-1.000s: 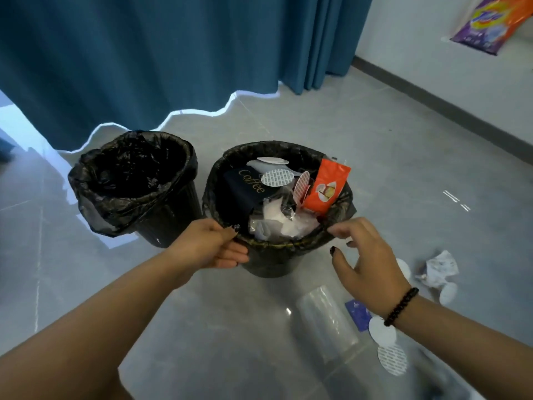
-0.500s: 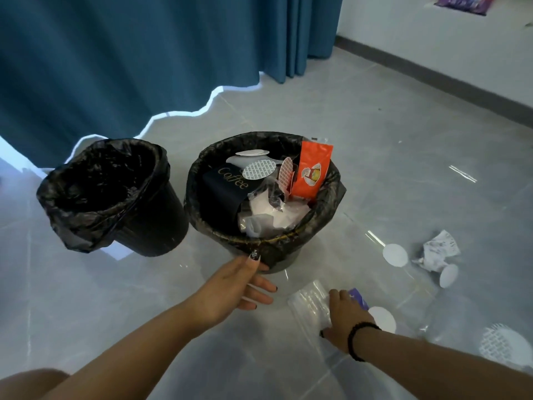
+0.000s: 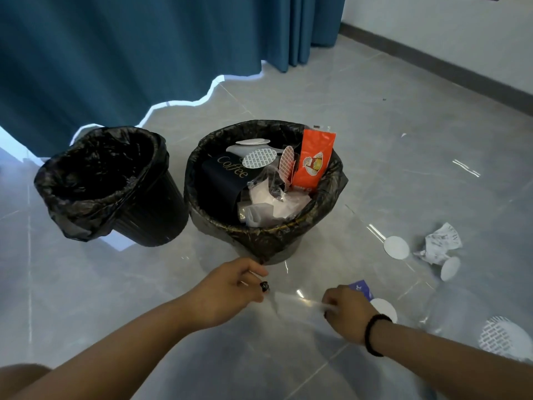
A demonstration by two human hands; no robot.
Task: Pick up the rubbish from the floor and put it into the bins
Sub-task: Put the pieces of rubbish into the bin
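Both hands, left hand (image 3: 230, 287) and right hand (image 3: 344, 310), are pinching the clear plastic wrapper (image 3: 297, 301) by its ends; likely light, flimsy, slippery.

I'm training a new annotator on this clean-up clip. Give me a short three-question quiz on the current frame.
1. True or false: the left bin looks empty.
2. What does the right hand grip? A) clear plastic wrapper B) crumpled paper C) orange sachet
3. What word shows on the dark pack in the right bin?

Key: 1 true; 2 A; 3 Coffee.
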